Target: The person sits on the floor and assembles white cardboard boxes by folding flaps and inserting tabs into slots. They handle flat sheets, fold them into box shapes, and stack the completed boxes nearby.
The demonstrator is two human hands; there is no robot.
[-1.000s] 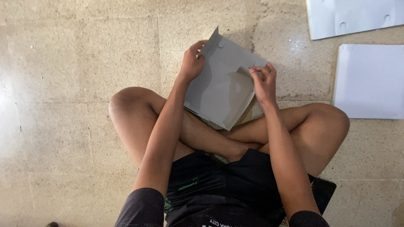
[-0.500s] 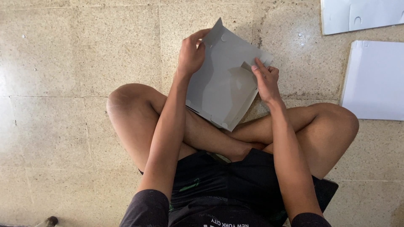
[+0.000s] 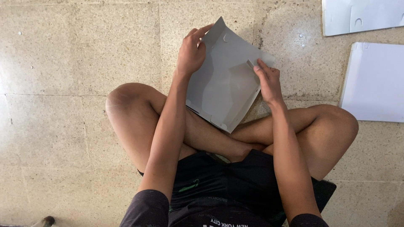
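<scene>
Seated cross-legged on a speckled stone-tile floor (image 3: 75, 54), holding one grey die-cut cardboard sheet (image 3: 223, 80) above the crossed shins, tilted with its upper corner pointing away. Left hand (image 3: 191, 52) curled around the sheet's upper left edge, fingers wrapped over the top, thumb behind. Right hand (image 3: 267, 80) pinching a small tab (image 3: 250, 64) on the sheet's right edge between thumb and fingertips, remaining fingers loosely bent. Judged as early in the folding: sheet mostly flat, slightly bowed, a narrow flap turned up along the lower edge near the knees, no walls standing, no closed box form yet; most creases seemingly left to make. Count, as far as visible: one grey sheet in hand; two more flat white sheets lying on the floor toward the right edge of the view, one (image 3: 362, 14) at the upper right corner with cut notches showing, one (image 3: 374, 82) just below it beside the right knee, both untouched and well apart from the hands. Two hands, both occupied with the same sheet. No finished boxes in sight.
</scene>
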